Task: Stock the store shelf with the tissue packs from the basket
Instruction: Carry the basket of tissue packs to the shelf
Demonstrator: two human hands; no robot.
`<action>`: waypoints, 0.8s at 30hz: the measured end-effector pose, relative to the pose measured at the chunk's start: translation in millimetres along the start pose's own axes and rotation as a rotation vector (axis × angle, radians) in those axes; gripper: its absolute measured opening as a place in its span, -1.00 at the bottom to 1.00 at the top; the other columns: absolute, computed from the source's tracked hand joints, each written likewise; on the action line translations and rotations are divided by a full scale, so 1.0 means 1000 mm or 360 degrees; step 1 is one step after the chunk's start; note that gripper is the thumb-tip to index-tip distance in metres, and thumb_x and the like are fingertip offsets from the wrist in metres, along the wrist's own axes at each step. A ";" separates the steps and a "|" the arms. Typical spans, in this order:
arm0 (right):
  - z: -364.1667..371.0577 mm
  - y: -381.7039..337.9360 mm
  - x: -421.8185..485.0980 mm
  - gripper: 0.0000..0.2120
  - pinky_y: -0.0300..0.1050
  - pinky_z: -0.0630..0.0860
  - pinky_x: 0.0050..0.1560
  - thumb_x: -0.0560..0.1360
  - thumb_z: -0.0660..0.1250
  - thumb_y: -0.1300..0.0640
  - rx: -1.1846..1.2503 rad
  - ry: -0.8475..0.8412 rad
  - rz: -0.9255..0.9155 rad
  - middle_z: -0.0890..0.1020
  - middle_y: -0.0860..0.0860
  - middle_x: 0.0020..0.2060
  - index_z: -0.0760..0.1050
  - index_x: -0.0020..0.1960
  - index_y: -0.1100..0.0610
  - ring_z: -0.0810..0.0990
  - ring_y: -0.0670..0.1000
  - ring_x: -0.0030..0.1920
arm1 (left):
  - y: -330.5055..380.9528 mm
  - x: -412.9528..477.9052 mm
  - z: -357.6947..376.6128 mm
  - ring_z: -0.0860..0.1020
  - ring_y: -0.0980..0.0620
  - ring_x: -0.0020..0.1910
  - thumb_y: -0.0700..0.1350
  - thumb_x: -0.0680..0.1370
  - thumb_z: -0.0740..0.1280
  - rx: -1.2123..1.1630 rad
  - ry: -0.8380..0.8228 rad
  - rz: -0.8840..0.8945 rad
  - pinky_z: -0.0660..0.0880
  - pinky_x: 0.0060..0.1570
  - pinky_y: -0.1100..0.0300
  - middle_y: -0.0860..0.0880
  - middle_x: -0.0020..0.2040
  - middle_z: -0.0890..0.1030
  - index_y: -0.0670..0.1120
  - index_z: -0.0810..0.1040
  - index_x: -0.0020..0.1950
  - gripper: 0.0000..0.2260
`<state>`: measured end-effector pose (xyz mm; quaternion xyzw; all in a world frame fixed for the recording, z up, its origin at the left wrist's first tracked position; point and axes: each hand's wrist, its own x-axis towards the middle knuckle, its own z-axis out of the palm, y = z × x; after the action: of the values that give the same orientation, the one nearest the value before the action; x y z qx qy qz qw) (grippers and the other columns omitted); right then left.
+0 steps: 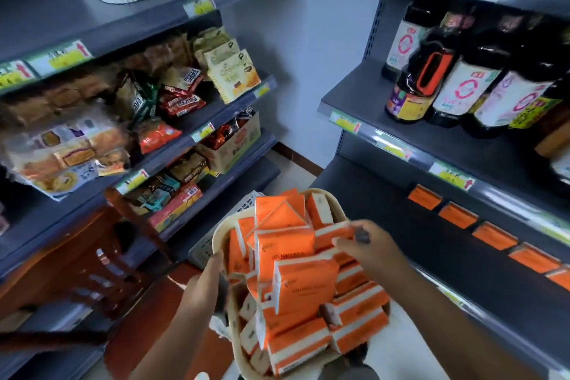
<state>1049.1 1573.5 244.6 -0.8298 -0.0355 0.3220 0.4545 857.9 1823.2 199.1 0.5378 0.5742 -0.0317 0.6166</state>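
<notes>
Head view: a beige oval plastic basket [217,236] is sitting near centre, heaped with orange-and-white tissue packs [303,284]; the frame edge is cutting off its near rim. The left hand [205,279] is grasping the basket's left rim, its fingertips blurred. The right hand [368,245] is touching a far-right pack in the heap; cannot tell whether thumb and fingers are closing on it. A row of orange packs [493,236] is lying on the dark grey right shelf [401,234], running out of frame. The snack packets [179,102] on the left are smearing with blur.

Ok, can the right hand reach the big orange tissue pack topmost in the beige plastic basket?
Probably yes: the big orange tissue pack lies uncovered in the basket beside the right hand, though that hand pinches a neighbouring pack.
</notes>
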 end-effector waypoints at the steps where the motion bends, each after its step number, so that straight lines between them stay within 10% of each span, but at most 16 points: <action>1: -0.006 -0.002 0.008 -0.65 0.10 0.67 0.08 0.39 0.54 -0.16 0.0000 -0.0063 0.0006 0.69 -0.12 0.06 0.56 0.13 -0.19 0.71 -0.05 0.03 | 0.002 0.001 0.011 0.59 -0.16 -0.34 0.35 0.60 0.24 0.0004 0.0035 -0.0009 0.55 -0.16 -0.04 -0.16 -0.41 0.60 -0.20 0.54 -0.32 -0.37; 8: -0.046 0.012 0.096 -0.49 0.10 0.68 0.08 0.18 0.53 -0.29 -0.0152 -0.0356 -0.0068 0.68 -0.11 0.06 0.57 0.08 -0.19 0.73 -0.07 -0.01 | -0.017 0.008 0.084 0.48 -0.09 -0.48 0.26 0.65 0.20 -0.0263 0.0326 -0.0062 0.42 -0.31 0.10 -0.20 -0.44 0.53 -0.24 0.54 -0.32 -0.39; 15: -0.066 0.069 0.160 -0.63 0.13 0.65 0.13 0.31 0.56 -0.20 -0.0219 -0.0583 -0.0062 0.70 -0.11 0.03 0.62 0.07 -0.15 0.71 -0.06 0.00 | -0.068 0.010 0.178 0.64 -0.23 -0.19 0.23 0.65 0.24 -0.0488 0.0705 -0.0203 0.51 -0.11 -0.02 -0.26 -0.20 0.69 -0.30 0.63 -0.18 -0.41; 24: -0.042 0.176 0.211 -0.67 0.20 0.63 0.18 0.37 0.52 -0.22 -0.0135 -0.0586 0.0041 0.74 -0.06 0.02 0.65 0.09 -0.15 0.74 0.00 0.05 | -0.162 0.075 0.219 0.66 -0.30 -0.24 0.16 0.71 0.15 -0.0459 0.0631 -0.0162 0.64 0.00 -0.26 -0.22 -0.27 0.69 -0.29 0.67 -0.08 -0.43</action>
<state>1198.2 1514.7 18.0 -0.7757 -0.1210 0.4722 0.4008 924.3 1645.4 -10.5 0.4103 0.7088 0.1258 0.5599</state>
